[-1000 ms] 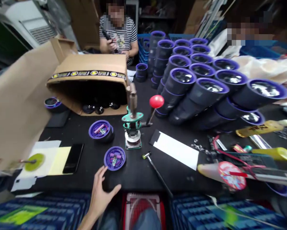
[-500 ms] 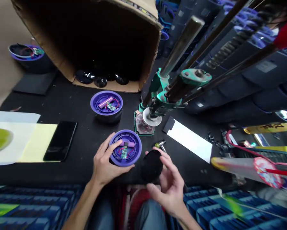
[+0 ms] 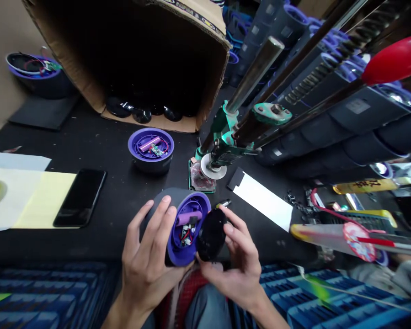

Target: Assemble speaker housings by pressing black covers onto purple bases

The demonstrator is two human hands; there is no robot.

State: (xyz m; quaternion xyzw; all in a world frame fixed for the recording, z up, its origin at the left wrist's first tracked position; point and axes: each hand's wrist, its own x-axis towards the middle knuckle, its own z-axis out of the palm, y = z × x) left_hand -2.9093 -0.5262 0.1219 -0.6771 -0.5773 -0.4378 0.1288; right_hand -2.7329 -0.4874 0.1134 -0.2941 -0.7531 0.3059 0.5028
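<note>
My left hand [image 3: 153, 246] wraps around a dark round housing with a purple rim [image 3: 205, 201], tilted so its opening faces right. Inside it sit a pink cylindrical battery [image 3: 189, 218], red wires and a small circuit board, partly hidden. Between the fingertips and thumb of my right hand [image 3: 237, 256] is a glossy black disc-shaped cover [image 3: 212, 234], held on edge right beside the housing's opening. A second purple-rimmed housing [image 3: 151, 148], with battery and circuit board showing, stands upright farther back on the black table.
A green hand press [image 3: 201, 176] with a red-knobbed lever [image 3: 393, 59] stands behind my hands. An open cardboard box [image 3: 205, 105] holds several black covers. Left lies a phone [image 3: 80, 197]; right are a white strip [image 3: 263, 198], tools and stacked dark housings [image 3: 356, 109].
My left hand has lifted and tipped the housing from facing up to facing right. My right hand has turned the black cover on edge and brought it against or close to the rim.
</note>
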